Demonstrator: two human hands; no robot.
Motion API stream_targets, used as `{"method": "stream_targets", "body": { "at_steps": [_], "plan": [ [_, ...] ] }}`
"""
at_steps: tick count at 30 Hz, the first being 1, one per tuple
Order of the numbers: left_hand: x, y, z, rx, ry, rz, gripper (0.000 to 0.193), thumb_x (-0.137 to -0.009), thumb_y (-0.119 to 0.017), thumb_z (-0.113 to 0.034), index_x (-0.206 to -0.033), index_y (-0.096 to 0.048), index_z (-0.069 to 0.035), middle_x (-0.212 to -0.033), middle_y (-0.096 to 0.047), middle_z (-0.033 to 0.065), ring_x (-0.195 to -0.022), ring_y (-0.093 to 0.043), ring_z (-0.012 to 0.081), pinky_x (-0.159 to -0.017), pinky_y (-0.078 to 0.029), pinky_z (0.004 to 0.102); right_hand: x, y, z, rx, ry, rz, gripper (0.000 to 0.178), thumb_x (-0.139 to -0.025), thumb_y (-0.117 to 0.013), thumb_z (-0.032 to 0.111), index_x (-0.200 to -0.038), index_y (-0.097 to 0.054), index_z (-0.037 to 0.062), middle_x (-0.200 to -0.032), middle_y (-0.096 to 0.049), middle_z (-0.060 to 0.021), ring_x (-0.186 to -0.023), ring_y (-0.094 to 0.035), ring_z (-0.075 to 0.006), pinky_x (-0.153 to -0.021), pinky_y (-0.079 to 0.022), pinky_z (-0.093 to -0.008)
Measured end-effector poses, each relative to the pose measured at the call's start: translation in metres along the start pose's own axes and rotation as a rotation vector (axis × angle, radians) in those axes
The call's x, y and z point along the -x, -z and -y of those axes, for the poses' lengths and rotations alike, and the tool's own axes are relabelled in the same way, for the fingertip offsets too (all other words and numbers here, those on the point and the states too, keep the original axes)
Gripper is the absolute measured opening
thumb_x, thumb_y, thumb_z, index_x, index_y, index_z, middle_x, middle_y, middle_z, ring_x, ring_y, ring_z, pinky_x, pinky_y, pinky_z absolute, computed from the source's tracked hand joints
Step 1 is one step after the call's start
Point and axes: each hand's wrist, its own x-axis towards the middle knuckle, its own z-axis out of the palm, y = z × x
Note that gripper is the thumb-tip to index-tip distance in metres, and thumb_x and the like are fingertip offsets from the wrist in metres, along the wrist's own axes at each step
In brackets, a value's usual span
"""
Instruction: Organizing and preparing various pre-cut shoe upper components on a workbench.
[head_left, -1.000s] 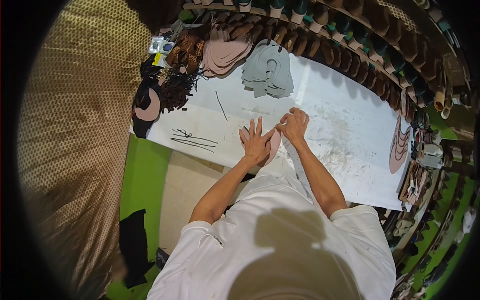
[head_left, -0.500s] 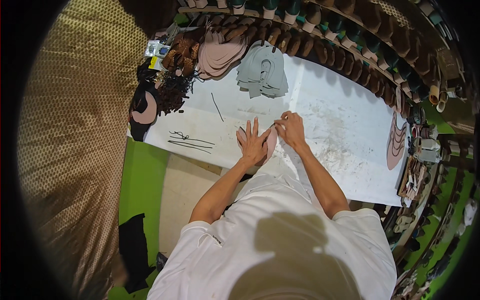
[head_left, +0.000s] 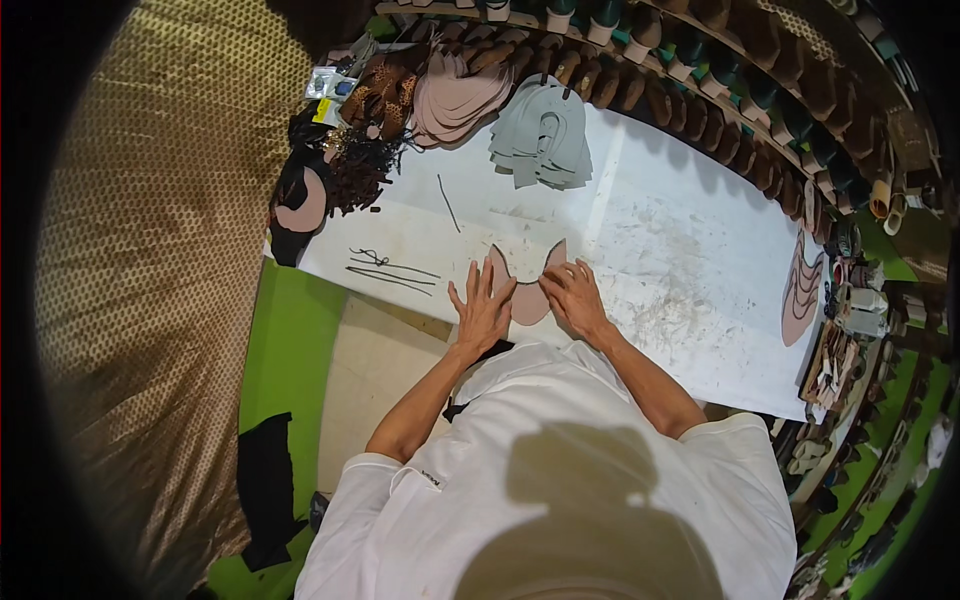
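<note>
A pink U-shaped shoe upper piece (head_left: 530, 306) lies near the table's front edge, its two points facing away from me. A thin dark strip (head_left: 526, 283) runs along its inner curve. My left hand (head_left: 482, 318) rests on the left side of the piece, fingers stretched and spread. With bent fingers pressed together, my right hand (head_left: 577, 302) grips the inner edge on the right side; its fingertips partly hide the strip there. Several loose dark strips (head_left: 392, 283) lie left of my left hand, and a single dark strip (head_left: 449, 204) lies farther back.
Behind the piece, a stack of grey cut pieces (head_left: 538, 150) sits on the white table (head_left: 665, 260). Pink cut pieces (head_left: 460, 108) and a dark tangled pile (head_left: 358, 172) stand back left. More pink pieces (head_left: 799, 300) lie far right. Shoes (head_left: 700, 130) line the back edge.
My left hand has slid left off the middle of the piece, baring its inner curve. My right hand has come down from the right point toward the curve. The view has shifted slightly.
</note>
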Motion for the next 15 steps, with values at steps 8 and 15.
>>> {"method": "stream_targets", "body": {
  "at_steps": [8, 15],
  "plan": [
    [0.001, -0.005, 0.003, -0.057, -0.005, 0.059, 0.053, -0.098, -0.063, -0.027, -0.150, -0.056, -0.030, -0.177, -0.010, 0.0144, -0.162, -0.006, 0.0410, -0.111, -0.002, 0.0841, 0.007, -0.012, 0.001, 0.031, 0.006, 0.053, 0.035, -0.090, -0.070, 0.012, -0.125, -0.071, 0.0100, -0.130, -0.062, -0.0075, -0.128, -0.053, -0.0290, -0.121, -0.030, -0.0554],
    [0.000, -0.008, 0.005, -0.099, -0.008, 0.044, 0.057, -0.096, -0.064, -0.028, -0.152, -0.054, -0.029, -0.177, -0.010, 0.0155, -0.162, -0.006, 0.0416, -0.111, -0.002, 0.0839, 0.005, -0.013, 0.014, -0.019, 0.011, 0.017, 0.037, -0.091, -0.070, 0.012, -0.128, -0.070, 0.0119, -0.133, -0.058, -0.0112, -0.129, -0.052, -0.0309, -0.120, -0.026, -0.0601]
  ]
}}
